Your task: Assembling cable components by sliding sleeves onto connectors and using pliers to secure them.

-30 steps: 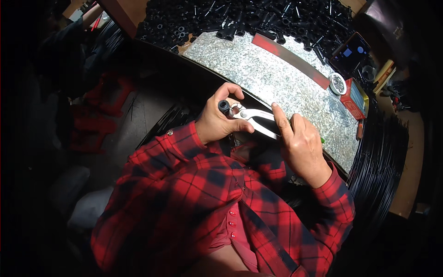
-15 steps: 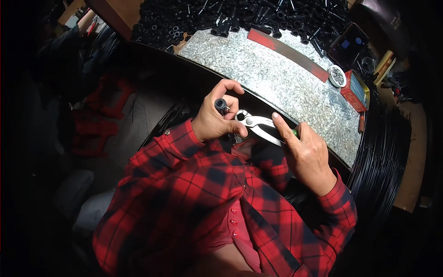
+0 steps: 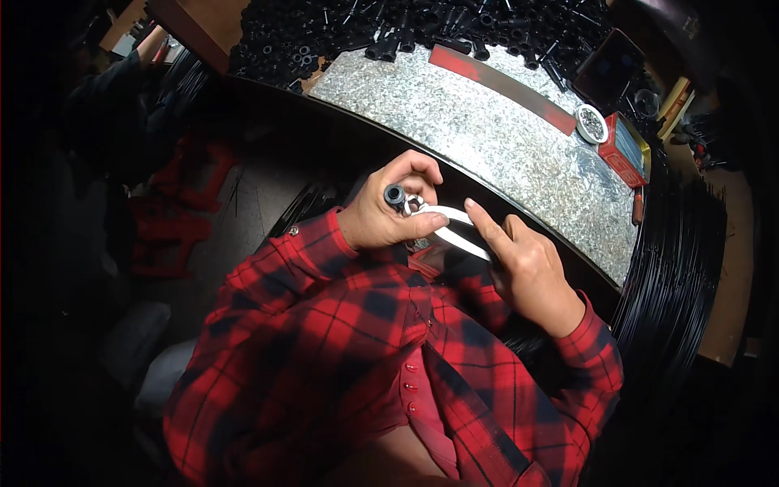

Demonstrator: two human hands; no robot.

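Observation:
In my left hand I hold a black tubular part, its round hollow end facing up between thumb and palm. My right hand grips silver pincers, the index finger stretched along the handle. The pincers' jaws meet the side of the black part near its upper end, and my left thumb lies across the tool behind the jaws. What exactly the jaws bite on is hard to see. Both hands are held above my lap, just off the bench's near edge.
A metal-topped bench carries a heap of black tubular parts and a flat red-and-grey strip. To the right are a white bowl of small pieces, a red box and a dark phone. Long black rods are bundled at right.
The pincers have moved left, up against the black part, and my left thumb now rests over them. The black part has shifted slightly right and down.

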